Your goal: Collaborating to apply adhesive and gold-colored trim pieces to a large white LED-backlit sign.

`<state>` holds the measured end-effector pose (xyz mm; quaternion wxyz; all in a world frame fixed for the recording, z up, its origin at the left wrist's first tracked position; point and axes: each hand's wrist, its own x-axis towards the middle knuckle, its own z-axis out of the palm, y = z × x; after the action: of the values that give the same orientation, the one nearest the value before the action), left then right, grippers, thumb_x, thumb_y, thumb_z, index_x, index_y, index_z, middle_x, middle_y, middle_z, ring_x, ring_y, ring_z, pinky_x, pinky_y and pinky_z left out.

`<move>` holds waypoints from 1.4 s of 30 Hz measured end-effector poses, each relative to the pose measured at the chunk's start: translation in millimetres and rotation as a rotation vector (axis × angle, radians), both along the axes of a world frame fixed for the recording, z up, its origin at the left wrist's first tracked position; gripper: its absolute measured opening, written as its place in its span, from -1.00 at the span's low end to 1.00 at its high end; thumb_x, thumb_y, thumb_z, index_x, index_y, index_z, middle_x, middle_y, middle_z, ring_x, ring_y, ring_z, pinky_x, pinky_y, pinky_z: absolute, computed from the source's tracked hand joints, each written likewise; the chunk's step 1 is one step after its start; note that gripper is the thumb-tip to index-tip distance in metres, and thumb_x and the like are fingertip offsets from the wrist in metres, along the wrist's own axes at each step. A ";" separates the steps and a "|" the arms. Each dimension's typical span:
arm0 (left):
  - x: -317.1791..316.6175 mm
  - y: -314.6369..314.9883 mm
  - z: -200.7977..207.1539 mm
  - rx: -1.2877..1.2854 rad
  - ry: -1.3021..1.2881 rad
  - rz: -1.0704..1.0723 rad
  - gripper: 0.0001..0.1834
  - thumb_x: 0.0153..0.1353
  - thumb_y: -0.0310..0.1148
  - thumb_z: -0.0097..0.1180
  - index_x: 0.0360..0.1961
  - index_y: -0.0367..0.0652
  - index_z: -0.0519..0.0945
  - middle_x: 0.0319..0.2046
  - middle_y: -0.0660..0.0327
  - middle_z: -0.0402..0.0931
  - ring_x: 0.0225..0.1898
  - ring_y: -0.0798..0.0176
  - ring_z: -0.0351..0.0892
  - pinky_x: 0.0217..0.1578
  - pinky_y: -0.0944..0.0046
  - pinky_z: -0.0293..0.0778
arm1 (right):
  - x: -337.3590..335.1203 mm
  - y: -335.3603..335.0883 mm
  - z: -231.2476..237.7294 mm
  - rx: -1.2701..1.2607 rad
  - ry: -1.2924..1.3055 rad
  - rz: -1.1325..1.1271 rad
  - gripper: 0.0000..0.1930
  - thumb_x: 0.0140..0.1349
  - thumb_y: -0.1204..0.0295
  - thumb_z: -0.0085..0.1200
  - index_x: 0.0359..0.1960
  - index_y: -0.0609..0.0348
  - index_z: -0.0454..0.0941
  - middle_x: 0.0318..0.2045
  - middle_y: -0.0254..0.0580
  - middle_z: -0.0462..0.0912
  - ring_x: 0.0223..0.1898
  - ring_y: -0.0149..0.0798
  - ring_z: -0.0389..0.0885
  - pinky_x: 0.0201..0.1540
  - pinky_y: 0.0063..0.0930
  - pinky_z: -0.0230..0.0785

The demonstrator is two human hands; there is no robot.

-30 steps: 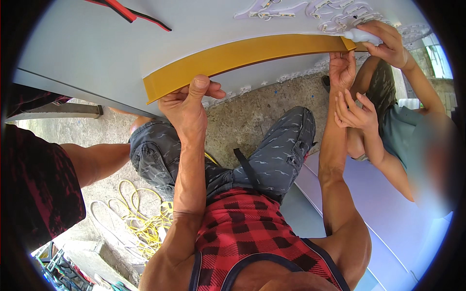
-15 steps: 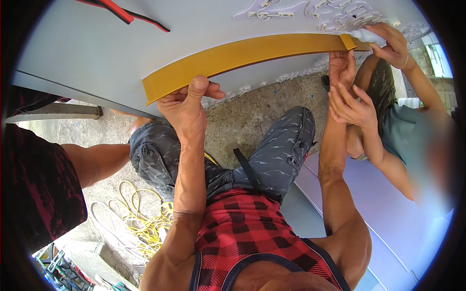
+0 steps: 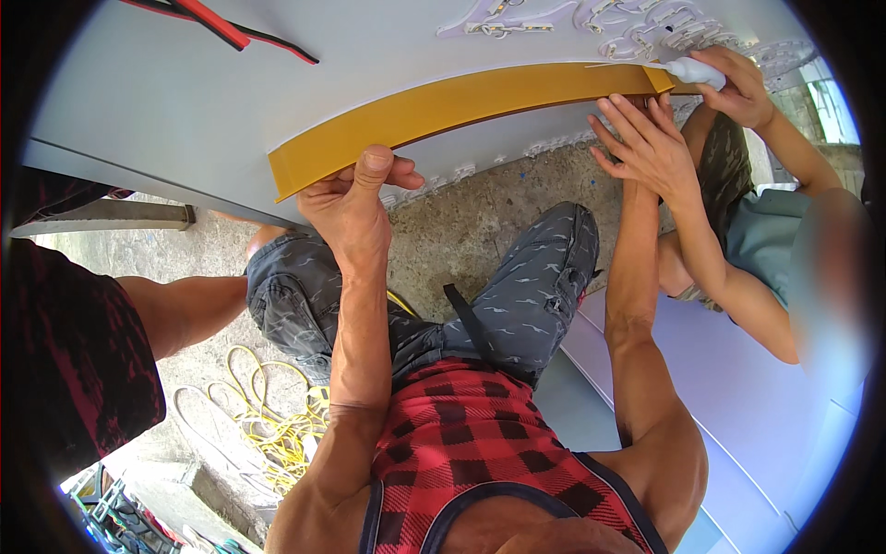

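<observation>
Fingers [image 3: 355, 189] of left hand [image 3: 355, 217] pinching long mustard-yellow flat strip [image 3: 461, 103] against pale grey panel [image 3: 185, 111]; right hand [image 3: 637, 138] hidden; best held flush.

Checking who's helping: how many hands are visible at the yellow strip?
3. The left hand pinches the strip at its left end; one co-worker's hand presses near its right end, another holds a white tube there. The right hand seems hidden.
</observation>
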<state>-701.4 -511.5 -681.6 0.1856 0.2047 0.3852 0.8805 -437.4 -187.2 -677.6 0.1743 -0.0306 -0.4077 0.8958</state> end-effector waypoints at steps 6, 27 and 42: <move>-0.3 -1.2 -0.8 -0.006 0.010 0.014 -0.84 0.19 -0.38 0.24 -0.31 -0.27 0.63 -0.48 0.10 0.62 -0.54 0.25 0.64 -0.62 0.26 0.61 | 2.2 3.3 2.4 0.133 -0.121 0.113 -0.40 0.36 0.01 -0.20 0.26 0.21 0.20 0.34 -0.10 0.21 0.35 -0.30 0.16 0.32 -0.42 0.02; 1.1 0.3 0.3 -0.007 -0.022 0.037 -0.83 0.14 -0.41 0.28 -0.32 -0.29 0.62 -0.49 0.10 0.63 -0.56 0.25 0.64 -0.61 0.26 0.61 | -1.9 7.3 -12.9 -0.070 0.032 0.112 -0.43 0.37 0.00 -0.23 0.22 0.17 0.28 0.25 0.00 0.35 0.27 -0.13 0.29 0.29 -0.33 0.07; 1.8 -0.2 -1.4 0.006 -0.037 0.030 -0.83 0.10 -0.46 0.31 -0.32 -0.32 0.61 -0.52 0.10 0.63 -0.58 0.23 0.64 -0.61 0.26 0.61 | 7.9 15.1 -9.7 -0.319 -0.050 0.194 -0.36 0.34 0.03 -0.16 0.32 0.16 0.11 0.39 -0.15 0.09 0.39 -0.27 0.09 0.35 -0.41 -0.06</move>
<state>-699.7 -511.8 -683.0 0.1789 0.1833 0.3821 0.8879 -429.4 -172.1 -687.2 0.0697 -0.0405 -0.2656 0.9607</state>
